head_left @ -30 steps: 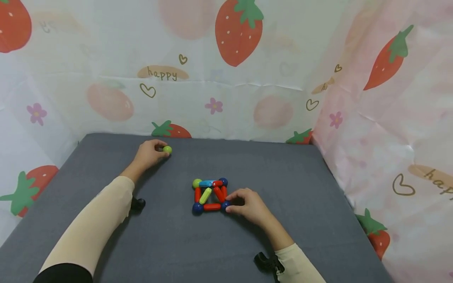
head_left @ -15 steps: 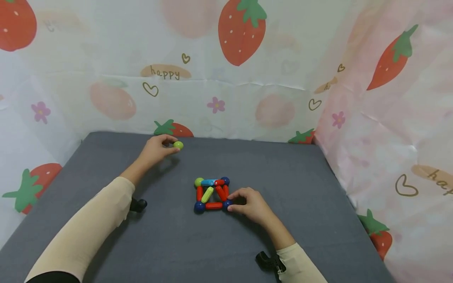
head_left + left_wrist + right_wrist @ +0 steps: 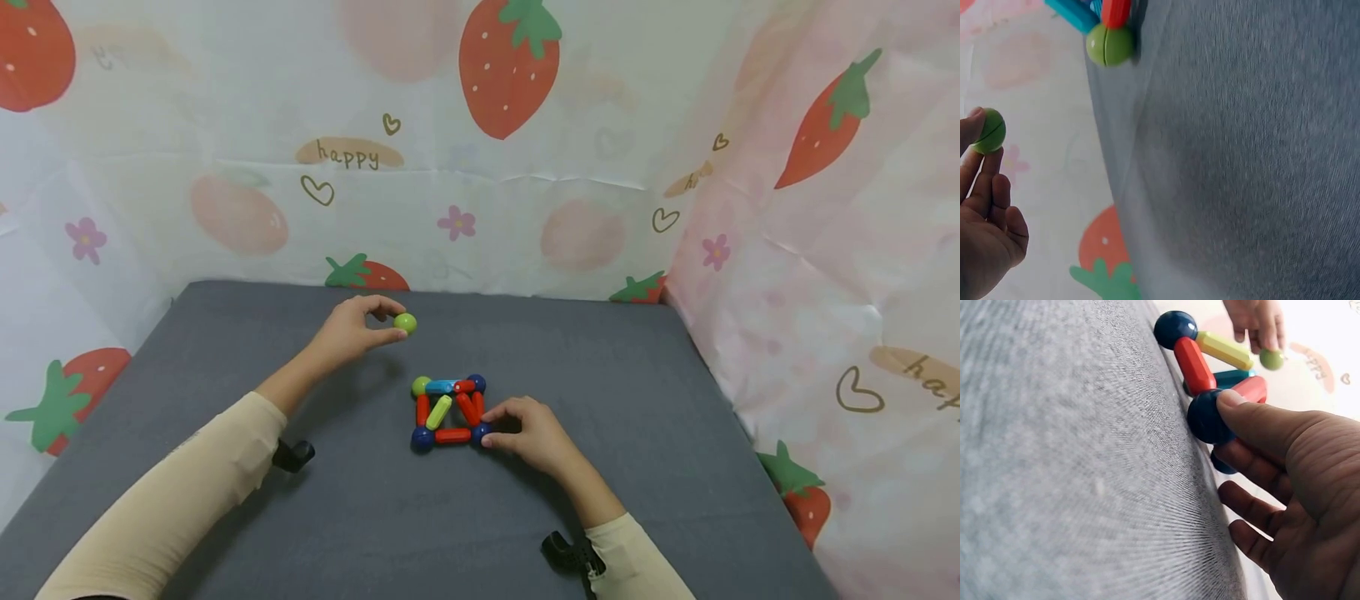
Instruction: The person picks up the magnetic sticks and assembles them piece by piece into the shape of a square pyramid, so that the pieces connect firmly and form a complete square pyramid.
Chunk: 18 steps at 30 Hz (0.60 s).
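Observation:
My left hand [image 3: 348, 333] pinches a light green ball [image 3: 405, 323] between thumb and fingers, raised above the table behind a frame of magnetic rods and balls. In the left wrist view a seam runs around that ball. The frame has red rods [image 3: 453, 436], a light blue rod [image 3: 441, 387], and a green ball [image 3: 422, 386] at its far left corner. Dark blue balls, such as the near left one [image 3: 423, 438], form the other corners. A yellow rod [image 3: 439, 412] slants up from that ball. My right hand [image 3: 536, 437] pinches the near right blue ball [image 3: 1205, 419].
A grey cloth [image 3: 360, 517] covers the table. Behind and beside it hang printed sheets [image 3: 502, 183] with strawberries, close to the table's far and right edges. Black wrist mounts [image 3: 294, 455] stick out from both sleeves.
My left hand has carried the green ball to the right from the far left, off the table and closer to the frame. My right hand stays on its blue ball.

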### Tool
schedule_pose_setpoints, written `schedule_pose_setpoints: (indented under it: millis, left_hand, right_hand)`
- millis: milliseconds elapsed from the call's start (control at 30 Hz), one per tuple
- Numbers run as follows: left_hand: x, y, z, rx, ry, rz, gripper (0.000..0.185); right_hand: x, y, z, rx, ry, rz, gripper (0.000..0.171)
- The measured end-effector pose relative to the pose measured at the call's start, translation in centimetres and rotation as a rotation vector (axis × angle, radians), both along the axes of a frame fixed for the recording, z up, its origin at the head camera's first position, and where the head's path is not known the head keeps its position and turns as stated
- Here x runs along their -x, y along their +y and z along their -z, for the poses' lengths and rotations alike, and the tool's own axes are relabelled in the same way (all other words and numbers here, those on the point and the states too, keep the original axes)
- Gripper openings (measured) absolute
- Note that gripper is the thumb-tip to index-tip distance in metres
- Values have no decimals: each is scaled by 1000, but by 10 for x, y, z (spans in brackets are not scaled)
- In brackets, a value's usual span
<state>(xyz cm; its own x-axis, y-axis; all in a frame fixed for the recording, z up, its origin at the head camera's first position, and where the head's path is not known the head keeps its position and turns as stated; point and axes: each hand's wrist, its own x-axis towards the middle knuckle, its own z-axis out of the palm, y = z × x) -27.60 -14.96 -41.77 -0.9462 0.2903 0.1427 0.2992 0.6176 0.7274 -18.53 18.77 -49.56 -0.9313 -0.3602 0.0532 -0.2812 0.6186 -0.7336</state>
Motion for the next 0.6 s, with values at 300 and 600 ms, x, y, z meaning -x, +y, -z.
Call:
schedule_pose_setpoints:
  millis: [300,600]
  left_hand:
    - [-20,16,-4,13,22,63,40]
    - [-35,34,1,-20,12,138,34]
  right_hand:
    - [0,0,0,-5,-2,-4,26]
    - [0,1,-2,0,16,-16,26]
